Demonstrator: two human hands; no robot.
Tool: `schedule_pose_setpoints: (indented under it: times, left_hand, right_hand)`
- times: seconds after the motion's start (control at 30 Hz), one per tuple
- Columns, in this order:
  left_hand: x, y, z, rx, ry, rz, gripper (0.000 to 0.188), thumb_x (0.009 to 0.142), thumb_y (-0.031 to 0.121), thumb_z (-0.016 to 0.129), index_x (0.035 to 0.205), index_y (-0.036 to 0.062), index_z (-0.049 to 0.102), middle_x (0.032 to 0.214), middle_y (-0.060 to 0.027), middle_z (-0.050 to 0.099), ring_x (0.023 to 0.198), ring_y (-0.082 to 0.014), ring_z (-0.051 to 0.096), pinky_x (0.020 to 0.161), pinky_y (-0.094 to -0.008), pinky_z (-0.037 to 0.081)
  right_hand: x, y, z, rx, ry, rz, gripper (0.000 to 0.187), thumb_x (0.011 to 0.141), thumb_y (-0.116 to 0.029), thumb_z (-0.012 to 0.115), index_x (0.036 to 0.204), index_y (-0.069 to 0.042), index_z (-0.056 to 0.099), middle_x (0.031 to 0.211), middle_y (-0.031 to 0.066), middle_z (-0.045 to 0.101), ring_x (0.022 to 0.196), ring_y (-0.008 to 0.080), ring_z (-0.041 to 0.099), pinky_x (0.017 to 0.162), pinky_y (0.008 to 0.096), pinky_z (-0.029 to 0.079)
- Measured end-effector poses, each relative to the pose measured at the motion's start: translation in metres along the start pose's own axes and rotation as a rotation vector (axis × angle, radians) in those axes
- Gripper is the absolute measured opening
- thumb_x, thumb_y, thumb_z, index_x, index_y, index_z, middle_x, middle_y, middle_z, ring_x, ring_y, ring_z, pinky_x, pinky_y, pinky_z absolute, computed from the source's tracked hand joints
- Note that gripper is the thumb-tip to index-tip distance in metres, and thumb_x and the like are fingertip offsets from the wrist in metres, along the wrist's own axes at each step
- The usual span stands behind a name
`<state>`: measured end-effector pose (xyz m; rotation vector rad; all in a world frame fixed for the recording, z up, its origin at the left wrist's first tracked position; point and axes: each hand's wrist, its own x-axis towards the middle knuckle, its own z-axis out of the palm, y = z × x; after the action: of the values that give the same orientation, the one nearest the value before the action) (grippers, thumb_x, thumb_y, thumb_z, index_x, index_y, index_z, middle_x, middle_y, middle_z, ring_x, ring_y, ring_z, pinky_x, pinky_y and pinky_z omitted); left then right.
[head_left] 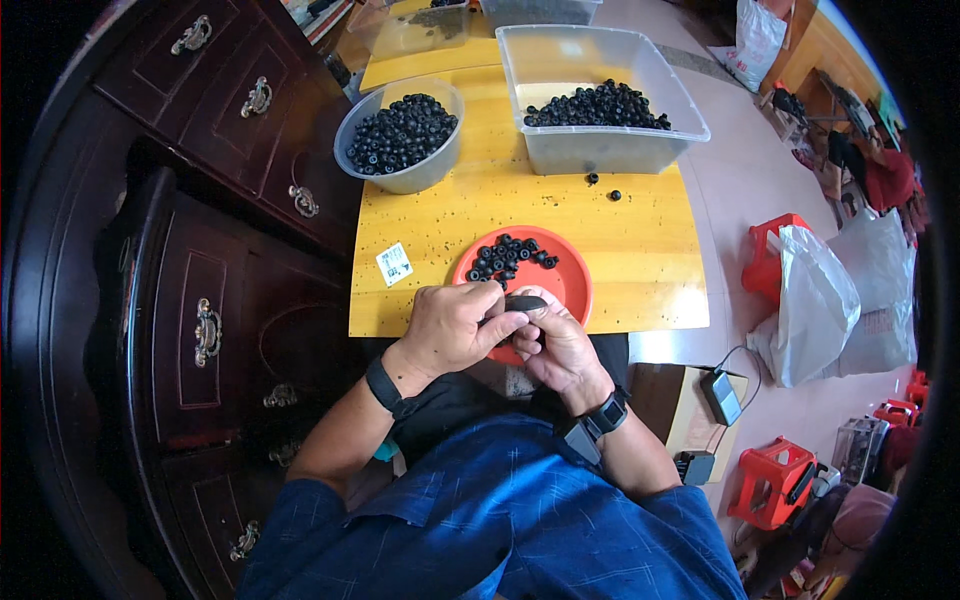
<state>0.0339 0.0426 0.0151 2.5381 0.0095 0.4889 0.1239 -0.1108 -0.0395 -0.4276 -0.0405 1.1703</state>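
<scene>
Over the near edge of the yellow table, my left hand (455, 325) and my right hand (565, 350) meet with fingers curled and thumbs close together. A dark, elongated piece (524, 303) shows between them, at my right fingertips; its kind is unclear. What my left fingers pinch is hidden. Just beyond and beneath my hands is an orange-red round plate (572, 282). Several small black ring-shaped parts with holes (508, 256) lie on its far half, and my hands cover much of its near half.
On the yellow table (430, 220) stand a round tub (400, 182) and a rectangular clear bin (610, 152), both holding black parts. Two loose parts (615, 195) and a white label (394, 264) lie nearby. Dark drawers (205, 330) line the left; red stools (770, 480) stand right.
</scene>
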Motion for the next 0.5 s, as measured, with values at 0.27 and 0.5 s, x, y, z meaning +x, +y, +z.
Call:
schedule_pose_setpoints:
  times: [0.27,0.5]
  left_hand:
    - [0.004,0.001,-0.003,-0.344,0.053,-0.123,0.020,0.082,0.014,0.076,0.100,0.0084,0.068,0.073,-0.0078,0.067,0.061,-0.0243,0.066,0.056,-0.0339,0.051]
    - [0.049,-0.038,-0.042,0.065,-0.052,-0.318,0.024,0.082,0.022,0.076,0.088,0.0016,0.066,0.067,-0.0142,0.064,0.060,-0.0271,0.066,0.058,-0.0373,0.050]
  right_hand:
    - [0.008,0.002,-0.002,0.018,-0.029,0.070,0.016,0.100,-0.023,0.061,0.106,-0.008,0.061,0.084,-0.0012,0.059,0.066,0.0025,0.052,0.052,0.0158,0.043]
    - [0.006,0.000,-0.003,0.156,0.142,0.168,0.026,0.101,-0.024,0.057,0.117,-0.004,0.060,0.114,0.0138,0.068,0.089,0.0178,0.067,0.070,0.0252,0.057]
